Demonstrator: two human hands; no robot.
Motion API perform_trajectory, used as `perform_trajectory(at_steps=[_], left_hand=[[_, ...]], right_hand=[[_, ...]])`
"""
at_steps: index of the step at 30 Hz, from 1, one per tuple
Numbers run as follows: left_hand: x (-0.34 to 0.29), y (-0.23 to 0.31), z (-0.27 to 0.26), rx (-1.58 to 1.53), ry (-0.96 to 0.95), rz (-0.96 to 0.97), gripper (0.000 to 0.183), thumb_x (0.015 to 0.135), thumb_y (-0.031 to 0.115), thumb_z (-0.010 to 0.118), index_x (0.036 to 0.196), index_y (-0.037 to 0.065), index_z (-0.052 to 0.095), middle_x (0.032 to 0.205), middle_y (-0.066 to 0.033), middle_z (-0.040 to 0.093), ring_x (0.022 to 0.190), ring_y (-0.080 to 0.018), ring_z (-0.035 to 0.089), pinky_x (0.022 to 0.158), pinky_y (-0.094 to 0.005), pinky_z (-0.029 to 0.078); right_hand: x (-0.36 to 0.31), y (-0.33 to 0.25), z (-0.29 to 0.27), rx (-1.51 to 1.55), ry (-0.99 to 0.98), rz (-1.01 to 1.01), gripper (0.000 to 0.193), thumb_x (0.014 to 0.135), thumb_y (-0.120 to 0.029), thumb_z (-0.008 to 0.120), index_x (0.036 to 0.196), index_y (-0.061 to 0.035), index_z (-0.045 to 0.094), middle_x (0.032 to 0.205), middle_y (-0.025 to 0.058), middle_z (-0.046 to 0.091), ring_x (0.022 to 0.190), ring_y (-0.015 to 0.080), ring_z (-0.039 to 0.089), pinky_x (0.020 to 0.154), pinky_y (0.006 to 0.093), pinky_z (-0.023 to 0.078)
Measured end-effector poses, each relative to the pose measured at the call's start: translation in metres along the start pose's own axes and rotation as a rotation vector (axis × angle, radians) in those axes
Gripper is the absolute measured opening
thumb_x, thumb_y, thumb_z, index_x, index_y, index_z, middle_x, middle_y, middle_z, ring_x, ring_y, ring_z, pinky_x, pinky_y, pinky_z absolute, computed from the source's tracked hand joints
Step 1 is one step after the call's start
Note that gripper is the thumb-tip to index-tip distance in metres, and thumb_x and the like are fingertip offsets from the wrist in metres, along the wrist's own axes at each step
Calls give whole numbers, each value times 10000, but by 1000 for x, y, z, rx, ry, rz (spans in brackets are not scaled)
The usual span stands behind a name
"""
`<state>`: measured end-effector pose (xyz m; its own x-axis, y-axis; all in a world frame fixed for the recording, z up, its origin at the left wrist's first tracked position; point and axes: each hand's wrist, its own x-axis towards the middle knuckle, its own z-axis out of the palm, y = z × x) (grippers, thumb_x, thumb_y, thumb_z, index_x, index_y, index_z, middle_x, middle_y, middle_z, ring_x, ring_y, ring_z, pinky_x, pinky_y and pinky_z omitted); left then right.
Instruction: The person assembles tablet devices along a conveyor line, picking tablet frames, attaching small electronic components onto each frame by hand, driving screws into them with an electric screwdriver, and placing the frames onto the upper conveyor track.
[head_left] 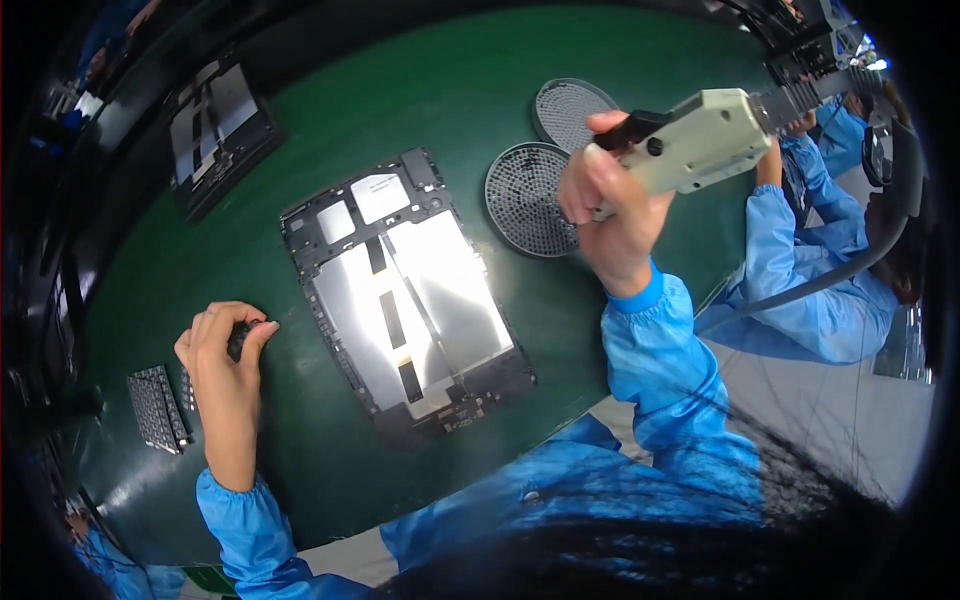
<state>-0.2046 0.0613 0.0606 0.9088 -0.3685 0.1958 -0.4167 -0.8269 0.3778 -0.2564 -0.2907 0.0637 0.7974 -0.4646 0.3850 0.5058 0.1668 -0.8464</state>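
My right hand is wrapped round a pale electric screwdriver with a black lever, raised over the right of the table. Its working tip is hidden by my fingers. At the left, my left hand pinches a small dark part between thumb and fingers, just above the tabletop; its exact kind is unclear. Between my hands lies an open tablet housing, with shiny silver plates, dark strips down the middle and a black frame. Neither hand touches it.
Two round gridded trays stand beyond the tablet, near my right hand. A small dark block of parts sits left of my left hand. Another open tablet is at the far left. A thick grey cable hangs at the right, near co-workers.
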Motion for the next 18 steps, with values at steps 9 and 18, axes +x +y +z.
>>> perform_trajectory(at_steps=[9,18], left_hand=[[-3,6,0,-244,42,29,188,817,-36,721,999,11,701,892,-79,668,867,-187,615,806,-297,464],[-21,9,-6,-947,-224,-372,217,863,-66,692,1055,-33,597,900,-84,661,804,-136,680,762,-227,522]], right_hand=[[4,9,-9,-125,-52,31,295,901,-101,604,1166,12,537,590,17,406,444,111,399,419,269,323],[5,19,-7,-180,-29,80,306,876,-81,617,1151,25,533,594,28,422,440,111,393,413,269,319]])
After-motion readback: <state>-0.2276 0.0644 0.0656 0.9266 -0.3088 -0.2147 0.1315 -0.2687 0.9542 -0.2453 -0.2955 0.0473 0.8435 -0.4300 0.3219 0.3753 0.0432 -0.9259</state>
